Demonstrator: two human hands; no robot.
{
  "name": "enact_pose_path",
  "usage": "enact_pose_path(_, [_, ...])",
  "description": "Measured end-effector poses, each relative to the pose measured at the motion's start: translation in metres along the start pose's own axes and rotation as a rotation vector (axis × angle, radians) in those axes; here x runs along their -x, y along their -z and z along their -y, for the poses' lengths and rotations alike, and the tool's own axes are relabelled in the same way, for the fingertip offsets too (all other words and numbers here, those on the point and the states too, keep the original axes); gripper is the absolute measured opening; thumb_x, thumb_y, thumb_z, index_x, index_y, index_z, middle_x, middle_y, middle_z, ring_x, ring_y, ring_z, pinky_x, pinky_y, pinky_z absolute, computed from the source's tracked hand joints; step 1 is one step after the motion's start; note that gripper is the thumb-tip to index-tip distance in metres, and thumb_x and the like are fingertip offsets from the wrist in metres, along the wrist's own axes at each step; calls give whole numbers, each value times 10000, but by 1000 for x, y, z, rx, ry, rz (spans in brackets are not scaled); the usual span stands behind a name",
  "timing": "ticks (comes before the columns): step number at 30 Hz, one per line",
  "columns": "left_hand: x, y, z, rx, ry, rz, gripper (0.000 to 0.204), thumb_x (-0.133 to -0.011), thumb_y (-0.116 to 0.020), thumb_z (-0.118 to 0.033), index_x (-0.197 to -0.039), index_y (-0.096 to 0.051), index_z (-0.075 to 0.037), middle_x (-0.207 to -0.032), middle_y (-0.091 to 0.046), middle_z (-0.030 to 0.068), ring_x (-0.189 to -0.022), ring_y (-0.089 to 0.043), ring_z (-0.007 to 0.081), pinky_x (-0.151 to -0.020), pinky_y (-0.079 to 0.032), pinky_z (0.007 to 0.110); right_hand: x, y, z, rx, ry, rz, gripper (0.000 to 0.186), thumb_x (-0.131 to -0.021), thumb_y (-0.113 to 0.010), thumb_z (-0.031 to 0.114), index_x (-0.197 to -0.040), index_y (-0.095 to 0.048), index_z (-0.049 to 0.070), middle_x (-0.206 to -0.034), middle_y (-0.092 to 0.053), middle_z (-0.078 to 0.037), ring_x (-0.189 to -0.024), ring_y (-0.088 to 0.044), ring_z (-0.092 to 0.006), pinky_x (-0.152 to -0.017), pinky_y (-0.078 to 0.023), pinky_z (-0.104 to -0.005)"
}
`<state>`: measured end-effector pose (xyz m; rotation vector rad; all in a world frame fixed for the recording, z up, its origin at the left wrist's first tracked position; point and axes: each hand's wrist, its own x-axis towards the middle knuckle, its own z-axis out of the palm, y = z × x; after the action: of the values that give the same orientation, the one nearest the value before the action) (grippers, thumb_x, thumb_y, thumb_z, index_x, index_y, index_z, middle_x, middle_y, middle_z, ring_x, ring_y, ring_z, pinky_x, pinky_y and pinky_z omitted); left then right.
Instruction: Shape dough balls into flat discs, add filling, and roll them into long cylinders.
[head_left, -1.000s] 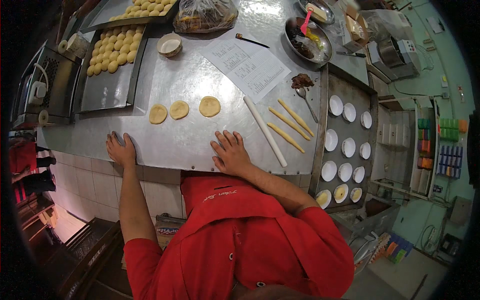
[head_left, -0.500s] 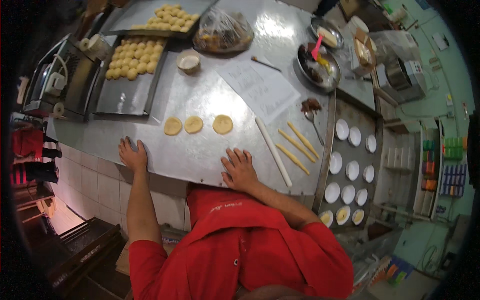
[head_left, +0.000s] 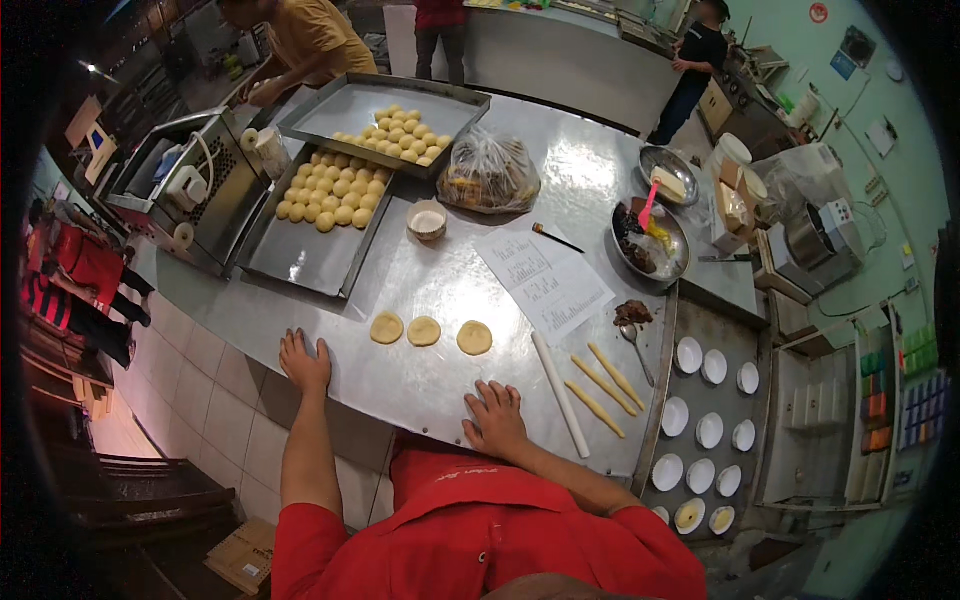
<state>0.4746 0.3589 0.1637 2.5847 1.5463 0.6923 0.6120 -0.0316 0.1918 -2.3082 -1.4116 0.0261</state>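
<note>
My left hand (head_left: 305,362) lies with fingers spread on the near edge of the metal table (head_left: 350,385), holding nothing. My right hand (head_left: 496,418) rests there too, fingers apart and empty. Beyond them lie three flat dough rounds: a left one (head_left: 387,327), a middle one (head_left: 424,331) and a right one (head_left: 475,338), the last being closest to my right hand. To the right of that hand is a long white rolling pin (head_left: 561,395). Past it lie three thin dough strips (head_left: 606,384), then a spoon (head_left: 637,352) beside some dark brown filling (head_left: 633,313).
Two trays at the back left, one near (head_left: 300,250) and one far (head_left: 350,105), hold dough balls. A tray of white paper cups (head_left: 690,320) stands right. Farther back are a plastic bag (head_left: 490,175), a written sheet (head_left: 545,280) and a metal bowl (head_left: 650,262). Other people stand beyond the table.
My view has tilted up, so the scene sits lower and people beyond the table now show. Both hands stay at the table edge.
</note>
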Motion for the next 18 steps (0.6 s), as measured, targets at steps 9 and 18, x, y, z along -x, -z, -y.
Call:
enact_pose_path(9, [-1,-14,14,113,-2,-68,490,-862,-678,-296,-1249,-635,2,-1422,-552,187,-1371,-432,384,-1164,-311,487,1,-4,-6,-22,6,-56,508,-864,-663,331,-1295,-585,73,-1427,-491,-209,-1320,-425,-392,-1101,-270,-583])
enact_pose_path(18, [2,-19,15,108,-18,-84,484,-860,-682,-276,-1253,-628,2,-1401,-570,193,-1352,-456,388,-1156,-331,478,5,-5,-9,-31,18,-98,503,-832,-688,311,-1275,-607,86,-1429,-499,-177,-1310,-441,-377,-1106,-311,-556])
